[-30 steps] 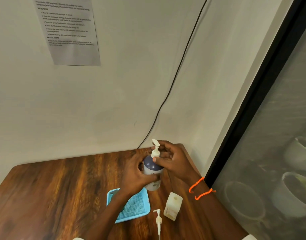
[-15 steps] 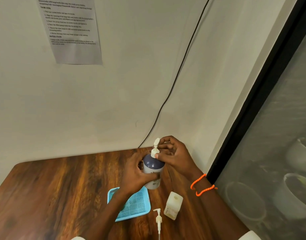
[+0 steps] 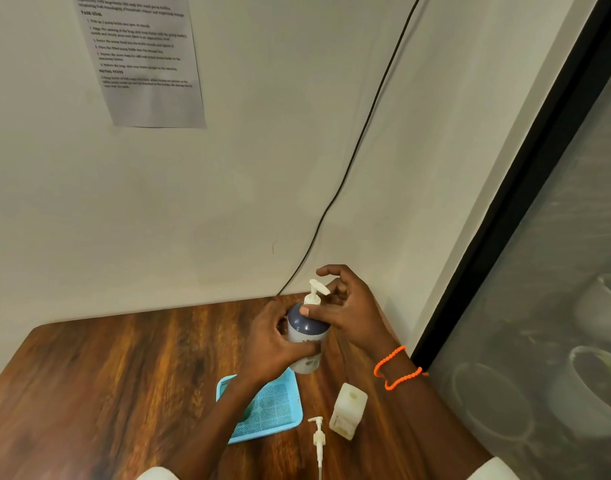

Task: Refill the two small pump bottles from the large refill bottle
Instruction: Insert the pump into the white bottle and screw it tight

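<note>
Since the earlier frame, the pump head (image 3: pixel 316 289) has turned: its spout now points right, toward my right hand (image 3: pixel 352 311), where before it pointed up and away.

Left to right: my left hand (image 3: pixel 274 344) wraps the body of the purple-shouldered pump bottle (image 3: pixel 306 336), which stands upright at the far right of the bench (image 3: pixel 124 375). The blue tray (image 3: pixel 273 415) lies on the near side, under my left forearm. My right hand grips the collar below the pump head, thumb on the purple shoulder, fingers curled behind the spout.

Key relation: the bottle's long axis is vertical, and the collar lies directly left of my right palm. The right hand is the nearer one for unscrewing; the left only steadies. I judge the pump is being loosened.

Nearer, a loose pump (image 3: pixel 318 441) lies flat beside the open square bottle (image 3: pixel 347 410). The bench is dark wood grain, set in a corner; a cable (image 3: pixel 366 133) runs down the wall.
</note>
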